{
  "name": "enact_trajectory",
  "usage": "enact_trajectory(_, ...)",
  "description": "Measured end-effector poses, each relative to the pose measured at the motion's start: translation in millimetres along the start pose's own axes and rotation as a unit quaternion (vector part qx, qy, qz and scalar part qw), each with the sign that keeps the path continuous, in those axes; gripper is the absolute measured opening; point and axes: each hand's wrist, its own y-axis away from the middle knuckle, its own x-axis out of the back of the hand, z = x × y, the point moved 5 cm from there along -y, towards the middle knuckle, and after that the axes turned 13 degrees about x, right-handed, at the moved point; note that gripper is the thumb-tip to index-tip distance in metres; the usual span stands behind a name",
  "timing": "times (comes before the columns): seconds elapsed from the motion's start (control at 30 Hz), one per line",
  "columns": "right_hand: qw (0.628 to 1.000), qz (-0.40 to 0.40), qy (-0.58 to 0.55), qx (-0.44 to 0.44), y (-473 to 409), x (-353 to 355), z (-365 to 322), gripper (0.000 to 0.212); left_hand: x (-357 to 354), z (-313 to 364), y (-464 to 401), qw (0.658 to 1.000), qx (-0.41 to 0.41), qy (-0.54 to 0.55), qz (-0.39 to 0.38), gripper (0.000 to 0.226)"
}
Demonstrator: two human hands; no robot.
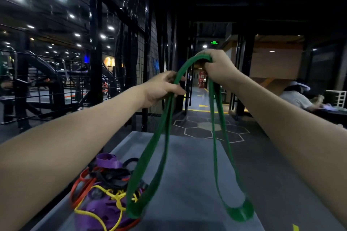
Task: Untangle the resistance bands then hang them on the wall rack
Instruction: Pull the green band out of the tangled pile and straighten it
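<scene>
Your left hand [161, 88] and right hand [216, 67] both curl their fingers round the green band [161, 137], held high over the tabletop [187, 165]. It is light, limp and stretchy; keep hold at its top so both loops hang free of the tangled pile [105, 184], near left.

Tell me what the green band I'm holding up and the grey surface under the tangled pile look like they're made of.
Green band: likely rubber or latex with a matte finish; it is a flat strip drooping in limp loops from the left hand and right hand. Grey surface: perhaps smooth plastic or a padded vinyl top, given its dull, even sheen and rounded far corner; the picture leaves this open.
</scene>
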Motion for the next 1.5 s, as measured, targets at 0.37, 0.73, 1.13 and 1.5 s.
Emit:
enact_trajectory(0.37,0.998,-0.064,0.006,-0.015,1,-6,-10,0.034,-16,-21,6,0.999,0.025,0.034,-0.011,0.035)
enact_trajectory(0.73,0.987,-0.152,0.054,-0.022,4,-17,-14,0.033,3,-36,10,0.999,0.048,-0.001,-0.001,0.037)
enact_trajectory(1.13,0.997,-0.04,0.029,-0.054,2,-34,-3,0.038,-27,-46,-2,0.994,0.047,0.099,0.011,0.051)
enact_trajectory(1.5,0.995,0.025,-0.039,-0.083,12,-45,32,0.041,-50,-76,-20,0.997,0.011,0.054,0.046,0.073)
